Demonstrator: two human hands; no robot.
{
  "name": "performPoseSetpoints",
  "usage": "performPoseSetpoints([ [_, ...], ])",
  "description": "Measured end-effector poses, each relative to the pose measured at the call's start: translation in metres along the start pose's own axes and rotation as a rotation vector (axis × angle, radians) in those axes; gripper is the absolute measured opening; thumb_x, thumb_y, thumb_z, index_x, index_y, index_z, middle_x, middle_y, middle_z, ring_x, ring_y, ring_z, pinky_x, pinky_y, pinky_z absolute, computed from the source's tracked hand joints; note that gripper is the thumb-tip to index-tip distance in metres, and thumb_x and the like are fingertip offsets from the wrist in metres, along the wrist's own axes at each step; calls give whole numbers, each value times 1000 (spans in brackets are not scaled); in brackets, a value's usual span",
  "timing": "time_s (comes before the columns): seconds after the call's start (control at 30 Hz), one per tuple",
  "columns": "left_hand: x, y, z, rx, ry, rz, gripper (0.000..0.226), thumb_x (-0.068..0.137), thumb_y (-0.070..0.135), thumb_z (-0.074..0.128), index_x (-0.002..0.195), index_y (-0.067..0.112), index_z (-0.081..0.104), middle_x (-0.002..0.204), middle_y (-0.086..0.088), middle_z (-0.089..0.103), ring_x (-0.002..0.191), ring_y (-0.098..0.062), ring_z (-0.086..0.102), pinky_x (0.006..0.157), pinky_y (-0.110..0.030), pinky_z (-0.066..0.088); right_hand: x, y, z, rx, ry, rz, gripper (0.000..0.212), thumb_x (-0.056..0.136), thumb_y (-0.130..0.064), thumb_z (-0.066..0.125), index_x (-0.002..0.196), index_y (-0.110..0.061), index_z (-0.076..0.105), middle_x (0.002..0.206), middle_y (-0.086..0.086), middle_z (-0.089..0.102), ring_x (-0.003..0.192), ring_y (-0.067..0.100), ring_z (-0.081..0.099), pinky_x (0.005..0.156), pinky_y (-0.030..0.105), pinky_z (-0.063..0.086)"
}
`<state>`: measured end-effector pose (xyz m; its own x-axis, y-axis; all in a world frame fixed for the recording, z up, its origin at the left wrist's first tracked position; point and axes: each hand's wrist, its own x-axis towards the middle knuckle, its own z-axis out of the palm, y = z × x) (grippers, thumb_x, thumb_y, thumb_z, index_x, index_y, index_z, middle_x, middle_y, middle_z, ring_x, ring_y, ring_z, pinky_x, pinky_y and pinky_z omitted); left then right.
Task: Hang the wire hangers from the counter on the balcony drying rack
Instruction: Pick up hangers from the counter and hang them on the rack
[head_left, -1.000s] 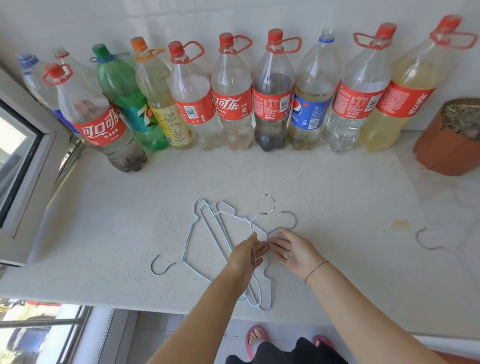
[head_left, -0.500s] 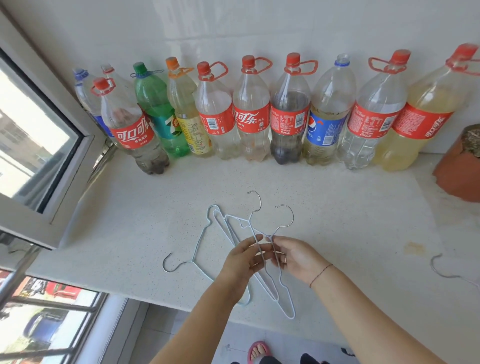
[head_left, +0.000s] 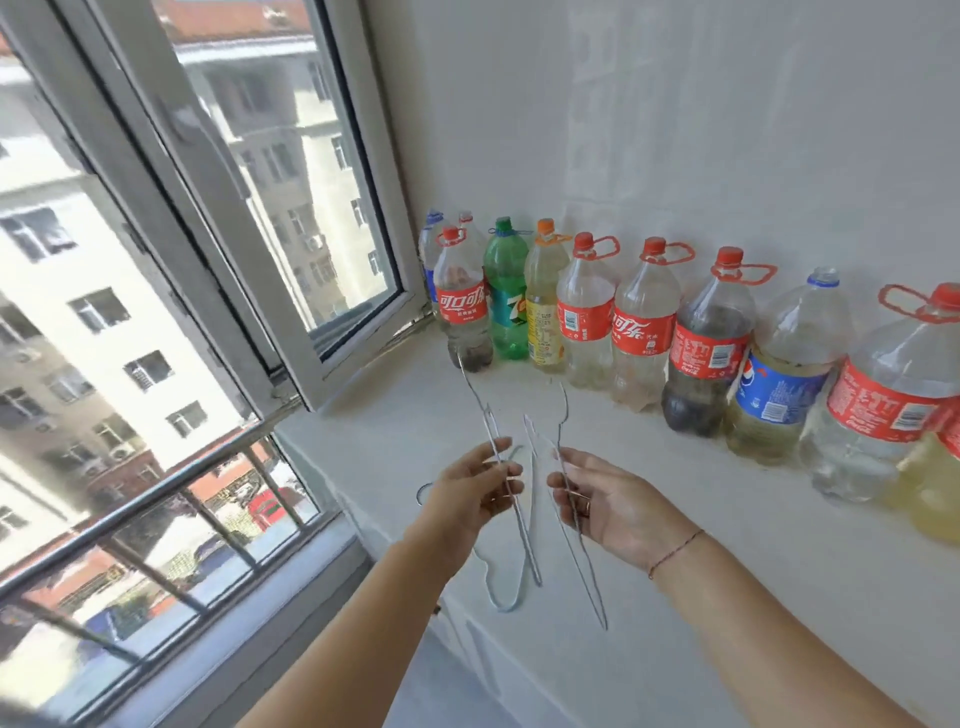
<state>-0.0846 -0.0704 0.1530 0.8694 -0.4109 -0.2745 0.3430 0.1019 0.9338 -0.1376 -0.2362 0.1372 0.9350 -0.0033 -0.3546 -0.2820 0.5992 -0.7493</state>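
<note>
My left hand (head_left: 470, 496) grips a thin wire hanger (head_left: 519, 530) seen edge-on, its hook pointing up and away near the bottles. Beside it, a hand's width apart, my right hand (head_left: 605, 506) holds a second wire hanger (head_left: 584, 571), also edge-on, with its hook above the fingers. Both hangers are lifted off the white counter (head_left: 701, 597). A pale blue hanger (head_left: 493, 587) still lies on the counter's front edge beneath my left hand, partly hidden by it. No drying rack is in view.
A row of several large plastic bottles (head_left: 639, 322) lines the wall at the back of the counter. An open window sash (head_left: 291, 208) stands to the left, with a metal railing (head_left: 156, 499) below it and buildings outside.
Both hands have lifted a hanger each off the counter and drawn apart. The view has swung left and up toward the window.
</note>
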Motion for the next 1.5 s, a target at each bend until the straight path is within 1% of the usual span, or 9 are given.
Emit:
performPoseSetpoints([
  [0.17, -68, 51, -12, 2, 73, 147, 34, 91, -4, 49, 122, 8, 58, 76, -2, 65, 63, -12, 61, 58, -20, 47, -37, -34, 57, -14, -205, -18, 37, 91, 7, 41, 124, -5, 53, 77, 12, 58, 57, 13, 56, 53, 19, 53],
  [0.3, -131, 96, -21, -1, 109, 258, 31, 91, -4, 50, 117, 8, 60, 76, -3, 65, 64, -13, 60, 62, -22, 47, -66, -56, 114, -36, -348, -30, 35, 91, 8, 41, 123, 1, 54, 74, 11, 60, 61, 13, 55, 55, 19, 55],
  [0.4, -173, 128, -26, -5, 144, 358, 29, 91, -3, 50, 113, 9, 62, 74, -2, 66, 62, -11, 61, 63, -21, 47, -91, -70, 161, -78, -476, -22, 34, 90, 5, 44, 121, 0, 57, 75, 9, 62, 62, 12, 57, 57, 19, 55],
  [0.53, -220, 172, -36, -54, 198, 495, 26, 89, -5, 51, 106, 7, 66, 73, -5, 67, 59, -12, 62, 55, -19, 49, -121, -86, 224, -143, -618, -60, 35, 84, -1, 50, 118, -3, 59, 72, 6, 64, 55, 10, 58, 53, 20, 51],
  [0.73, -273, 238, -61, -109, 303, 690, 27, 89, -4, 50, 113, 2, 63, 69, -5, 64, 55, -13, 58, 53, -20, 47, -137, -108, 312, -233, -784, -176, 41, 80, -3, 55, 121, -5, 59, 74, 4, 63, 57, 9, 54, 49, 19, 47],
  [0.87, -292, 263, -82, -127, 364, 758, 26, 90, -3, 48, 109, 5, 64, 68, -4, 65, 54, -12, 58, 51, -20, 47, -142, -117, 362, -252, -793, -236, 28, 91, 0, 46, 115, -5, 61, 70, 4, 62, 53, 7, 53, 48, 17, 46],
  [1.03, -299, 280, -105, -127, 437, 774, 25, 90, -4, 49, 109, 3, 63, 67, -5, 65, 56, -13, 58, 54, -21, 46, -132, -115, 402, -266, -759, -275, 23, 93, 1, 44, 107, -5, 61, 69, 5, 59, 54, 7, 51, 47, 15, 44],
  [1.2, -292, 293, -126, -133, 480, 761, 25, 89, -3, 52, 112, 3, 62, 69, -4, 65, 57, -13, 58, 55, -22, 48, -108, -110, 422, -293, -715, -259, 23, 93, 2, 42, 105, -6, 60, 65, 5, 61, 46, 6, 53, 43, 16, 45],
  [1.5, -273, 298, -151, -139, 455, 744, 25, 90, -2, 51, 111, 3, 62, 72, -5, 64, 61, -14, 58, 59, -23, 47, -74, -108, 439, -328, -654, -329, 27, 93, 2, 41, 112, -5, 59, 65, 2, 61, 53, 7, 51, 44, 16, 44],
])
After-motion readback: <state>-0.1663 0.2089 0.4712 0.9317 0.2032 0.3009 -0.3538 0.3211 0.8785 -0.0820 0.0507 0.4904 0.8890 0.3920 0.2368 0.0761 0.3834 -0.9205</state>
